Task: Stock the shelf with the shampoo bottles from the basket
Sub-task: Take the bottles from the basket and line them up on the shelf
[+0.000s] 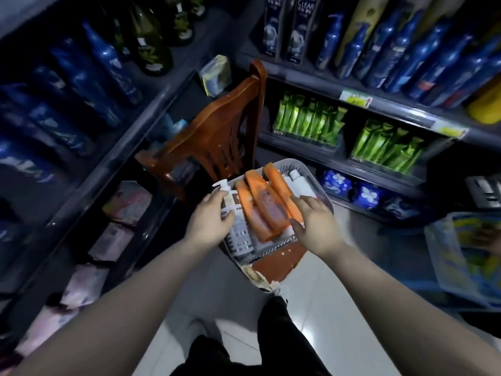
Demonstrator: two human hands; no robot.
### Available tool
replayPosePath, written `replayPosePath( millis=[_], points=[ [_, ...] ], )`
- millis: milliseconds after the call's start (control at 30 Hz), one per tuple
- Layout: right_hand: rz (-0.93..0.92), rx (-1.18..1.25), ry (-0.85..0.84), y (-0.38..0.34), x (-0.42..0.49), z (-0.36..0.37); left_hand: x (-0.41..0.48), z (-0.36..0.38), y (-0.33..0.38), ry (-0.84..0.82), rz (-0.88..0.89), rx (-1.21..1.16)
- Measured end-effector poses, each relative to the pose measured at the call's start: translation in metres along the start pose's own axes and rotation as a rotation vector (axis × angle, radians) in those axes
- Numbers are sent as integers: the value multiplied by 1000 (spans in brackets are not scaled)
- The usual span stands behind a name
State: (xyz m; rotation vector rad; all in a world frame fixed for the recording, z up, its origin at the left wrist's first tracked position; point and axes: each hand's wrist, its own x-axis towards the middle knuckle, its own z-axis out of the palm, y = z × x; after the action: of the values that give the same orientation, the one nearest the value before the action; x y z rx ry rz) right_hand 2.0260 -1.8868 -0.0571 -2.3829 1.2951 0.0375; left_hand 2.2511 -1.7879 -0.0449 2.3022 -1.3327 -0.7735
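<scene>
Holding pump bottle, left hand; right hand spread over orange bottle.

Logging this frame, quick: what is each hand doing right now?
Left hand: grips the white pump bottle in the basket.
Right hand: open, fingers spread over an orange bottle, not closed on it.

Orange shampoo bottles, grey slatted basket, brown chair.

brown chair on white floor tiles (dim light).
</scene>
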Motion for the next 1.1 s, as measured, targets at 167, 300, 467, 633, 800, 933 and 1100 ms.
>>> replayPosePath(
  millis=[167, 300, 467, 633, 800, 933, 1100],
  points=[
    [82, -37, -111, 66, 44, 7, 29, 45, 25, -41, -63, -90],
    [91, -96, -176, 101, 87, 17, 56, 81, 36, -64, -105, -99],
    [33, -144, -179, 124, 143, 42, 99, 110, 43, -57, -103, -65],
    [-127, -254, -186, 135, 197, 76, 125, 130, 38, -24, -84, -80],
    [-392, -448, -29, 137, 231, 100, 134, 139, 29, -11, -53, -77],
    [-435, -542, -117, 132, 241, 108, 139, 140, 22, 12, -41, -82],
    [-297, -495, -295, 130, 246, 117, 140, 143, 20, 17, -36, -96]
  ],
)
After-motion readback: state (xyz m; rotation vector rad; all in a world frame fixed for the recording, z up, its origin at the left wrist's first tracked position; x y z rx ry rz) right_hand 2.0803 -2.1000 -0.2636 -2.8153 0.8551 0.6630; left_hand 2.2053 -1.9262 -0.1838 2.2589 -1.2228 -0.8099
